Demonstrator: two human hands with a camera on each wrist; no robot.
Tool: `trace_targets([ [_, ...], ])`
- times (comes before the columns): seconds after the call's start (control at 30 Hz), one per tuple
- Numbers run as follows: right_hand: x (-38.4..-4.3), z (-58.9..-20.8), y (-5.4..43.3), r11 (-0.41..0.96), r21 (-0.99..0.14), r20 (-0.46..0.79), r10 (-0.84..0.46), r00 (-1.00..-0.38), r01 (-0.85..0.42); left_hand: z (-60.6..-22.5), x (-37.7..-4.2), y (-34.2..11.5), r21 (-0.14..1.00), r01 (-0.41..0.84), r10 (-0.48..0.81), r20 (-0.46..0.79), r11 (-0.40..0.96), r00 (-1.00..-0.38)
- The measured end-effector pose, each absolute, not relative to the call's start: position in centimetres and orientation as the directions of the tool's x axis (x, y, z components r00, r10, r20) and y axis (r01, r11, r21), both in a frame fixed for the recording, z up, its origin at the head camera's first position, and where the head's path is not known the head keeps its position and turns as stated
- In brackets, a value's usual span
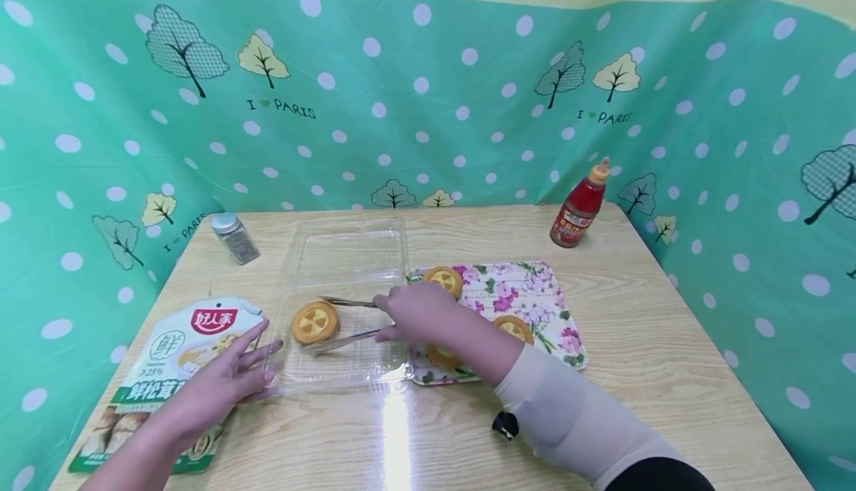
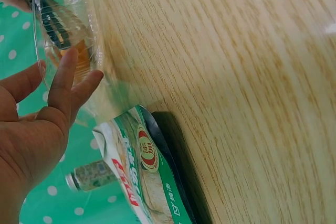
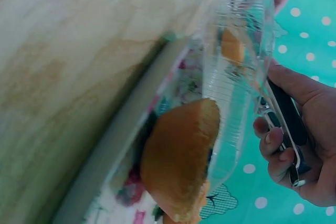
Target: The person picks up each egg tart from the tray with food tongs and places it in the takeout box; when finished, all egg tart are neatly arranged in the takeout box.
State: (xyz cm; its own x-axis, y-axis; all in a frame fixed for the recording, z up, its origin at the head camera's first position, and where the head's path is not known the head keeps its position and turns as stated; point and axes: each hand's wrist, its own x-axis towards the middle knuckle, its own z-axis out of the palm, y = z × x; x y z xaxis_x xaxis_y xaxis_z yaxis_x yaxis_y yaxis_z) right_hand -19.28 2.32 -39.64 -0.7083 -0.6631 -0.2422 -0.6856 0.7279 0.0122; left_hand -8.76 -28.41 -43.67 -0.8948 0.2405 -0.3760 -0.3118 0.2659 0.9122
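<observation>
My right hand [image 1: 421, 314] grips a pair of tongs [image 3: 286, 114] with dark handles. Their two arms are spread, with the tips at the right side of a round golden pastry [image 1: 314, 322]. This pastry lies at the left in the base of a clear plastic container [image 1: 361, 361], whose lid is folded back. At the container's left wall is my left hand [image 1: 230, 379], its fingers extended and spread, fingertips right at the plastic. Part of the left hand overlaps a food pouch [image 1: 157, 357] in the head view.
A floral tray [image 1: 484, 272] right of the container bears several pastries [image 1: 513, 327], partly hidden by my right arm. Behind stand a red sauce bottle [image 1: 578, 209] at the right and a tilted-looking spice jar [image 1: 235, 240] at the left. A polka-dot curtain [image 1: 428, 105] encloses the table.
</observation>
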Motion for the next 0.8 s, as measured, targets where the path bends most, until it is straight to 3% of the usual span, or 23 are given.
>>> trace_targets([
  [0.43, -19.60, -39.94, 2.03, 0.691, 0.086, -0.207, -0.692, -0.691, -0.718, -43.52, -8.80, -28.37, 0.919, -0.301, 0.249, -0.363, 0.254, -0.898],
  [0.8, -19.43, -40.27, 2.00, 0.702, 0.060, -0.203, -0.688, -0.697, -0.710, -43.63, -8.86, -28.36, 0.913, -0.314, 0.245, -0.376, 0.260, -0.893],
])
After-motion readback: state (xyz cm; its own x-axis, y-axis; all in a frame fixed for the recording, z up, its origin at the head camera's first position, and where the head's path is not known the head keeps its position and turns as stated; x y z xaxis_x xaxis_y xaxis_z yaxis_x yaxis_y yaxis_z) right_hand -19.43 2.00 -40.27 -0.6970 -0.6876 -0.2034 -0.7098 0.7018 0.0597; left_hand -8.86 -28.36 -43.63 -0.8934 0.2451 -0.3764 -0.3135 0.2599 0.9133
